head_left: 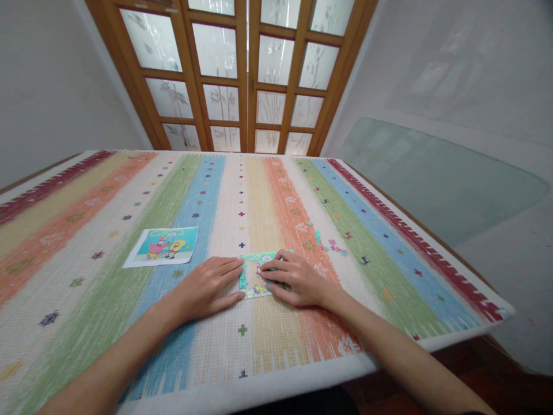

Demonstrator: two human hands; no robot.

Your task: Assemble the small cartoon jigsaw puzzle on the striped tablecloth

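A small jigsaw puzzle (242, 279) lies partly assembled in front of me, with teal border pieces and a pale bare area inside. My left hand (210, 286) rests flat on the cloth, fingers stretched out and their tips at the puzzle's left edge. Over the puzzle's right half is my right hand (294, 278), its fingers curled and the fingertips on a small pink puzzle piece (258, 270). That hand covers much of the right side of the puzzle. Yellow and green pieces show along the bottom edge.
Loose pink and teal puzzle pieces (334, 246) lie to the right of the puzzle. A printed cartoon picture (166, 246) lies on the left. The striped tablecloth (220, 351) covers the table. Beyond stand wooden doors with glass panes (242, 75), and walls rise on both sides.
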